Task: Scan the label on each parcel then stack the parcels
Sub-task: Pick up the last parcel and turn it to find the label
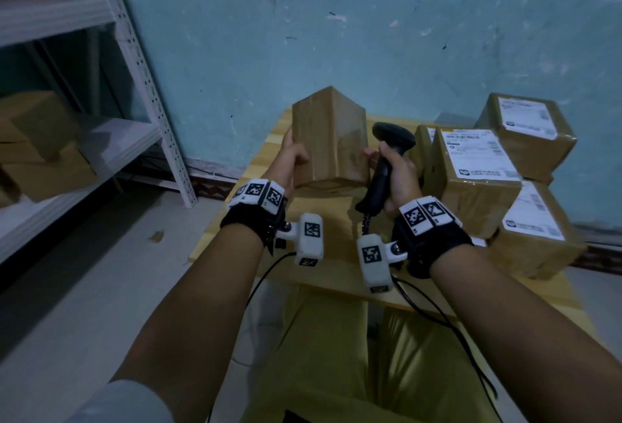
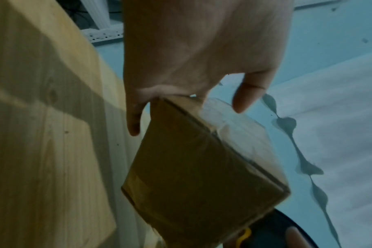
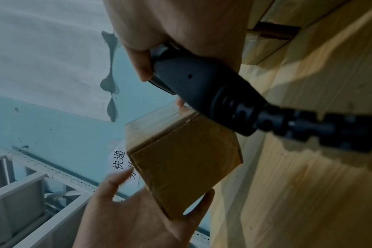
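A plain brown parcel (image 1: 330,140) stands on end just above the wooden table (image 1: 336,271), with no label on the faces that show. My left hand (image 1: 291,156) grips its left side, thumb on the front face. The left wrist view shows that parcel (image 2: 202,176) between the thumb and fingers of my left hand (image 2: 191,50). My right hand (image 1: 397,173) grips a black handheld scanner (image 1: 392,140) right beside the parcel, and a fingertip touches the parcel's right side. In the right wrist view the scanner handle (image 3: 202,78) lies over the parcel (image 3: 185,159).
Several labelled parcels (image 1: 474,160) sit in a group at the table's right, one (image 1: 528,126) at the back and one (image 1: 535,230) at the front. A white metal shelf (image 1: 67,140) with boxes stands to the left. The scanner cable (image 1: 437,315) hangs over the table's near edge.
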Motion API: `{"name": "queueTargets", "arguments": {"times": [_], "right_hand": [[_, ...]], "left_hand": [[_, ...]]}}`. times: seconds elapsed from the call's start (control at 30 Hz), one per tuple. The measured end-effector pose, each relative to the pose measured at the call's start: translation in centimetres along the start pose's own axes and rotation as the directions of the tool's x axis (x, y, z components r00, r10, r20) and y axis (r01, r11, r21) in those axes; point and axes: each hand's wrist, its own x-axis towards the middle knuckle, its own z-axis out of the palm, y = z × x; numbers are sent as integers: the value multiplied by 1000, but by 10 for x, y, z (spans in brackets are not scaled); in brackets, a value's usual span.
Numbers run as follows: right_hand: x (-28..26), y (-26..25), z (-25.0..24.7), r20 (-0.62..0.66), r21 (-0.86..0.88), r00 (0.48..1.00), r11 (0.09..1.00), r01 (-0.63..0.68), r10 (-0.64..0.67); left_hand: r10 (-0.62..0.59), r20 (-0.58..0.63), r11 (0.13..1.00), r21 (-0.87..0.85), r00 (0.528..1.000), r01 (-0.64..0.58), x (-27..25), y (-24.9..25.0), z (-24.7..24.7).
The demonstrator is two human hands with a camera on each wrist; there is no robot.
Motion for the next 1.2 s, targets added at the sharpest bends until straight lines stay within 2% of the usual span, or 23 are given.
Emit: {"name": "queueTargets", "arguments": {"times": [0.1,0.17,0.23,0.3,0.37,0.53,0.67,0.87,1.03,1.13,1.2], "right_hand": [[-4,-1,2,7,3,1000,1000,14,-14],[-5,-2,4,0,-4,1000,1000,30,-30],[-6,-4,4,3,-27,999,999,33,-33],[-6,-6,3,13,-27,1000,999,25,-25],[-5,-9,1,21,-31,1000,999,22,-21],[-2,-9,1,22,-27,997,997,-78,79],[-11,-10,2,93,4,989,994,-112,111],[-8,-8,5,113,64,988,991,-114,106],[-4,-1,6,46,71,995,994,-87,84],[-4,2,6,-3,76,998,995,-66,66],[-5,1,5,12,91,997,993,-72,71]], "left_hand": [[-56,-35,985,159,998,60,2,1,4],[-45,-97,956,284,994,71,2,0,5],[-53,-133,954,285,990,90,5,-2,4],[-69,-139,961,257,988,103,6,-4,2],[-135,-126,964,212,983,160,11,-10,-3],[-199,-64,978,-80,978,194,5,-14,-3],[-215,-72,969,-137,974,203,4,-11,0],[-303,-53,933,-220,952,285,4,-9,-4],[-278,-33,922,-289,960,257,2,-10,-6],[-260,-87,931,-287,962,226,2,-9,-8],[-197,-147,955,-252,969,156,6,-11,-8]]}}
